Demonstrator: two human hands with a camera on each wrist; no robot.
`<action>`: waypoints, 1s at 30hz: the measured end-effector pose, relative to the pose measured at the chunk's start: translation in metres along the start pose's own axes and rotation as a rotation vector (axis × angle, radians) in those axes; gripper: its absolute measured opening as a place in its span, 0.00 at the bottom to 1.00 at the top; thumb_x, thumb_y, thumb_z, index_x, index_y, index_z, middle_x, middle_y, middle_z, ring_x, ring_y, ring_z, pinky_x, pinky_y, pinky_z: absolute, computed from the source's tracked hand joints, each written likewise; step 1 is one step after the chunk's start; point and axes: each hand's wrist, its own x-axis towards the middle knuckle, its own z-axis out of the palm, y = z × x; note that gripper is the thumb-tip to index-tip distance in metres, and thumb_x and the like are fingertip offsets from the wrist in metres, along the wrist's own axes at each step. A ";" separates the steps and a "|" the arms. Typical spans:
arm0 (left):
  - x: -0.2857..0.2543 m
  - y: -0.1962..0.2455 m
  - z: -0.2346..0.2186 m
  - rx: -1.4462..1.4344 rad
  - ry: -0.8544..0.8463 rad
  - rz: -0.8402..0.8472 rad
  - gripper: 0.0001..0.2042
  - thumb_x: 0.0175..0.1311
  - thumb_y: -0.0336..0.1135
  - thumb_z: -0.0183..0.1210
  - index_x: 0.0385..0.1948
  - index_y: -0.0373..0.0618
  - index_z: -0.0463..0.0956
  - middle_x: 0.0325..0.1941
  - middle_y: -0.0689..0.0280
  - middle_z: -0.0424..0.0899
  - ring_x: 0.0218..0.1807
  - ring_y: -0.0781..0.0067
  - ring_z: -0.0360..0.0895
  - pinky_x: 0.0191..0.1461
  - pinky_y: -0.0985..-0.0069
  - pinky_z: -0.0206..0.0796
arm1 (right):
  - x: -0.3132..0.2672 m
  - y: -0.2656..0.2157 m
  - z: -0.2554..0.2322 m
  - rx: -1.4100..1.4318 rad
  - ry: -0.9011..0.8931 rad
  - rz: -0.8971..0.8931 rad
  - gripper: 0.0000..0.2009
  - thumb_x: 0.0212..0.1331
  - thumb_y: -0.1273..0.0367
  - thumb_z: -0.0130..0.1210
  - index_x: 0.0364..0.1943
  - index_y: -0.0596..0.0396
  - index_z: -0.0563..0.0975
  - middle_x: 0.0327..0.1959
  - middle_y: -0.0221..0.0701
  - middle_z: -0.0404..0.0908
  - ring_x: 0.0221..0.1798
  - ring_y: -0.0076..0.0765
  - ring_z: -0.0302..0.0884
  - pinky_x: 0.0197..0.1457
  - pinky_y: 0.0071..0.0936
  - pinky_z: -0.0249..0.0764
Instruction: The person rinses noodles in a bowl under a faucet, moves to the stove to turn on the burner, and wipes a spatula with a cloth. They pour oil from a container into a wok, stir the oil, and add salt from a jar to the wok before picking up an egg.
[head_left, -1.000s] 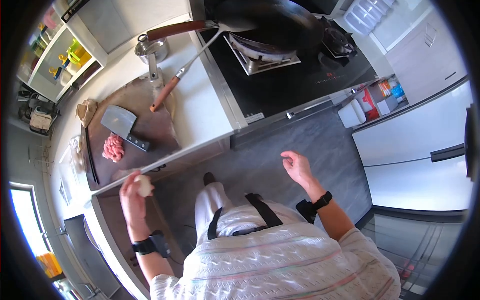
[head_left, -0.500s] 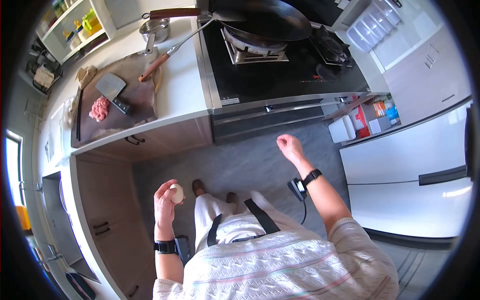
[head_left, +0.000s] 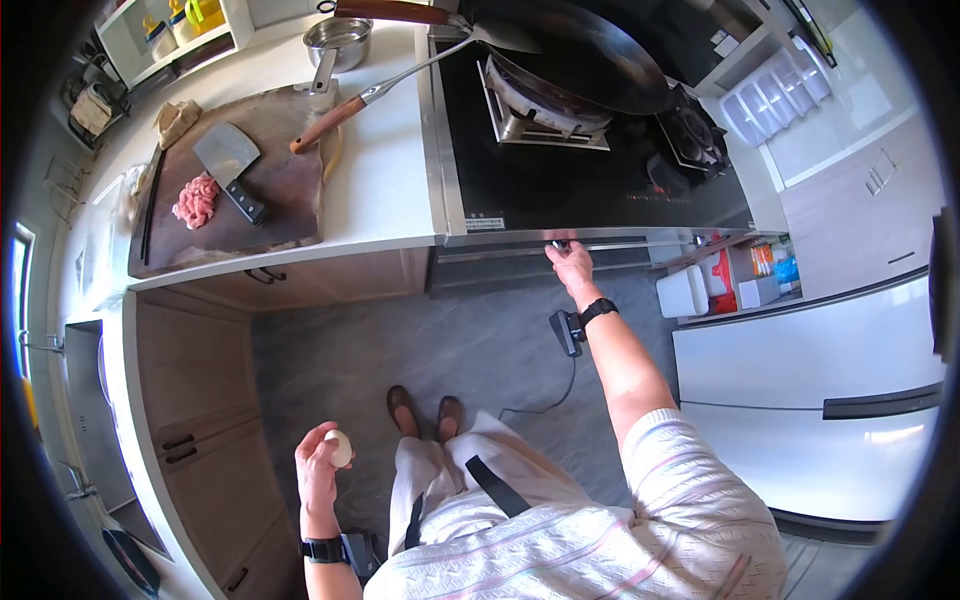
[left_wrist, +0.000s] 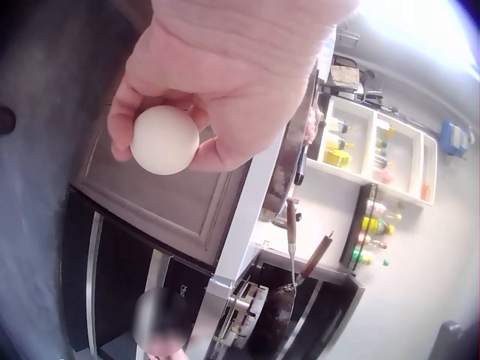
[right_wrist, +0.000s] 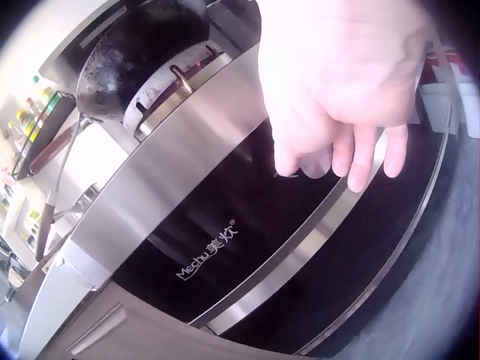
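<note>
Head view: left hand (head_left: 318,462) down low by the hip over the grey floor, fingers (left_wrist: 126,112) curled round a small smooth white egg (head_left: 339,447), thumb under it. Right hand (head_left: 571,265) is stretched to the glossy black front panel of the stove (right_wrist: 225,225), bent fingers (right_wrist: 352,161) pinching a small dark knob (right_wrist: 289,174). Black round wok (head_left: 575,50) sits on the burner above; desk to its left.

The right hand (head_left: 572,266) has reached forward to the stove's front knob (head_left: 560,243); the left hand (head_left: 318,462), holding the egg (head_left: 339,448), has dropped lower.
</note>
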 end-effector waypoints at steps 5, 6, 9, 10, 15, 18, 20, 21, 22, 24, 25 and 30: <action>0.004 -0.005 -0.007 -0.024 0.024 -0.013 0.13 0.51 0.29 0.49 0.40 0.37 0.71 0.28 0.60 0.78 0.23 0.71 0.77 0.22 0.81 0.70 | -0.004 -0.007 0.007 0.047 0.047 0.010 0.16 0.47 0.64 0.64 0.33 0.58 0.72 0.24 0.25 0.73 0.22 0.21 0.70 0.26 0.20 0.68; 0.005 -0.007 -0.008 -0.041 0.017 -0.018 0.13 0.51 0.29 0.49 0.40 0.37 0.72 0.28 0.60 0.78 0.23 0.71 0.77 0.22 0.81 0.70 | -0.005 -0.009 0.007 0.041 0.044 0.012 0.16 0.47 0.64 0.64 0.33 0.58 0.72 0.24 0.25 0.73 0.22 0.21 0.70 0.26 0.20 0.68; 0.008 -0.013 -0.008 -0.062 0.013 -0.040 0.13 0.52 0.29 0.50 0.40 0.37 0.72 0.28 0.61 0.78 0.23 0.71 0.77 0.22 0.81 0.70 | -0.010 -0.020 0.001 0.116 -0.022 0.125 0.15 0.48 0.64 0.63 0.31 0.58 0.72 0.24 0.26 0.73 0.22 0.21 0.72 0.27 0.19 0.69; 0.009 -0.015 -0.007 -0.060 0.016 -0.046 0.13 0.52 0.29 0.50 0.40 0.37 0.72 0.28 0.61 0.78 0.23 0.71 0.77 0.22 0.81 0.70 | -0.013 -0.024 0.000 0.127 -0.021 0.140 0.15 0.49 0.64 0.63 0.31 0.59 0.72 0.24 0.26 0.73 0.23 0.22 0.73 0.28 0.19 0.70; 0.011 -0.018 -0.003 -0.066 0.002 -0.067 0.13 0.51 0.29 0.50 0.40 0.37 0.72 0.28 0.62 0.77 0.23 0.72 0.77 0.23 0.81 0.69 | -0.012 -0.023 -0.004 0.148 -0.055 0.164 0.15 0.50 0.63 0.62 0.32 0.59 0.72 0.28 0.28 0.76 0.25 0.24 0.76 0.30 0.19 0.71; 0.011 -0.016 -0.001 -0.057 0.005 -0.078 0.13 0.50 0.29 0.51 0.39 0.38 0.72 0.27 0.64 0.77 0.24 0.73 0.76 0.24 0.81 0.68 | -0.009 -0.018 -0.003 0.210 -0.065 0.128 0.17 0.48 0.62 0.63 0.28 0.61 0.72 0.24 0.30 0.77 0.22 0.24 0.76 0.26 0.20 0.70; 0.011 -0.015 -0.001 -0.052 0.003 -0.078 0.14 0.50 0.29 0.51 0.39 0.38 0.72 0.27 0.64 0.77 0.24 0.72 0.76 0.24 0.81 0.68 | -0.007 -0.017 -0.003 0.234 -0.075 0.158 0.17 0.48 0.62 0.63 0.32 0.62 0.72 0.26 0.29 0.77 0.22 0.23 0.76 0.27 0.20 0.70; 0.011 -0.015 -0.001 -0.049 0.007 -0.077 0.14 0.50 0.29 0.50 0.39 0.38 0.72 0.27 0.64 0.77 0.24 0.73 0.76 0.24 0.81 0.68 | -0.007 -0.016 -0.003 0.234 -0.076 0.158 0.17 0.48 0.62 0.63 0.32 0.62 0.72 0.26 0.29 0.77 0.22 0.23 0.76 0.27 0.20 0.70; 0.012 -0.015 -0.001 -0.046 0.011 -0.076 0.14 0.50 0.29 0.50 0.39 0.38 0.72 0.27 0.64 0.76 0.24 0.73 0.76 0.24 0.81 0.68 | -0.006 -0.015 -0.004 0.240 -0.091 0.166 0.18 0.48 0.61 0.63 0.33 0.62 0.72 0.26 0.29 0.77 0.22 0.24 0.76 0.28 0.20 0.70; 0.012 -0.015 0.000 -0.041 0.013 -0.076 0.14 0.50 0.29 0.50 0.40 0.37 0.72 0.27 0.63 0.76 0.24 0.73 0.76 0.24 0.81 0.68 | -0.005 -0.014 -0.005 0.245 -0.107 0.173 0.18 0.49 0.61 0.63 0.34 0.62 0.72 0.27 0.29 0.77 0.22 0.24 0.76 0.28 0.19 0.70; 0.011 -0.015 0.000 -0.036 0.014 -0.076 0.14 0.50 0.30 0.50 0.40 0.37 0.72 0.27 0.63 0.76 0.24 0.73 0.76 0.24 0.81 0.68 | -0.005 -0.013 -0.006 0.262 -0.124 0.181 0.18 0.49 0.61 0.62 0.34 0.62 0.72 0.28 0.30 0.77 0.23 0.24 0.77 0.29 0.19 0.70; 0.010 -0.016 0.003 -0.030 0.007 -0.075 0.14 0.51 0.30 0.50 0.40 0.37 0.72 0.28 0.63 0.76 0.24 0.72 0.76 0.25 0.81 0.67 | -0.015 -0.031 -0.015 0.272 -0.172 0.235 0.18 0.49 0.60 0.62 0.34 0.61 0.72 0.29 0.31 0.78 0.27 0.25 0.77 0.34 0.20 0.70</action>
